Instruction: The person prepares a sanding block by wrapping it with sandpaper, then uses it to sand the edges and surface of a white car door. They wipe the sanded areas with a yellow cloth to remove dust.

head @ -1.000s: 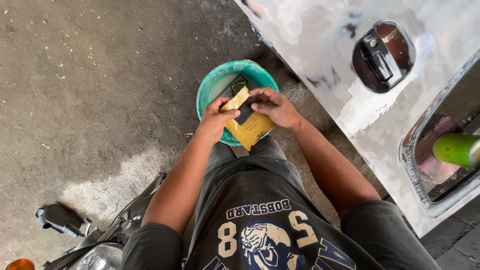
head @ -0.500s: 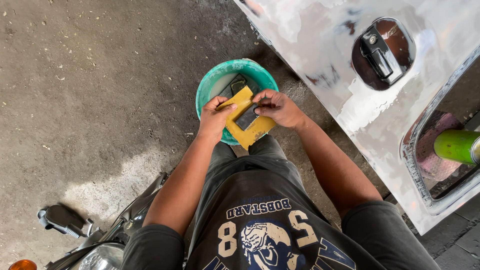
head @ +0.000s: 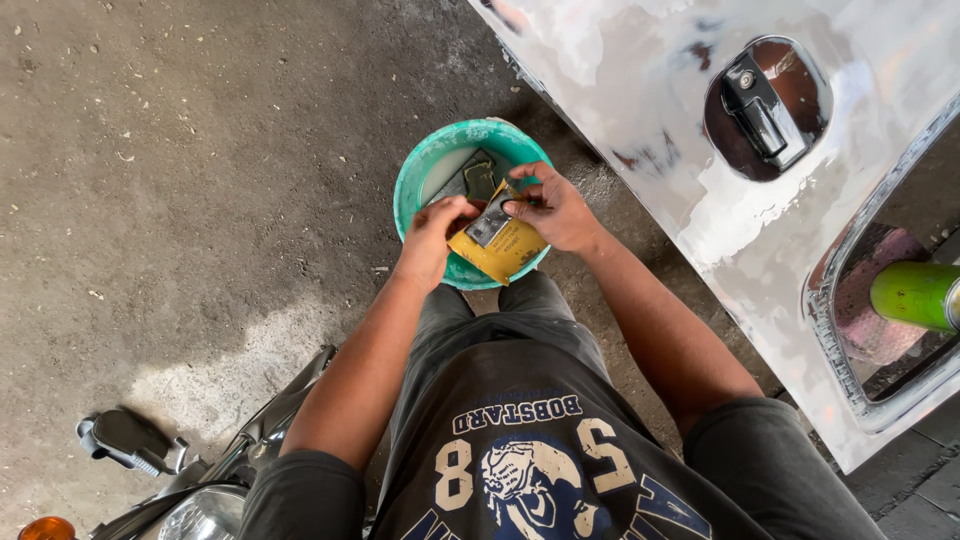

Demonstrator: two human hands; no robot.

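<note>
At bottom left of the frame, a motorcycle mirror [head: 125,440] and headlamp [head: 205,512], beside a dark printed shirt [head: 520,460]. At centre, left hand [head: 432,240] and right hand [head: 553,208], both pinched closed on a yellow sheet of sandpaper [head: 498,245] with a small dark block [head: 488,225] on it. Just beyond, under the sheet, a teal bucket [head: 415,175] on grey concrete floor [head: 200,150]. At upper right, a sanded grey vehicle door [head: 640,90] with dark handle [head: 760,100].
</note>
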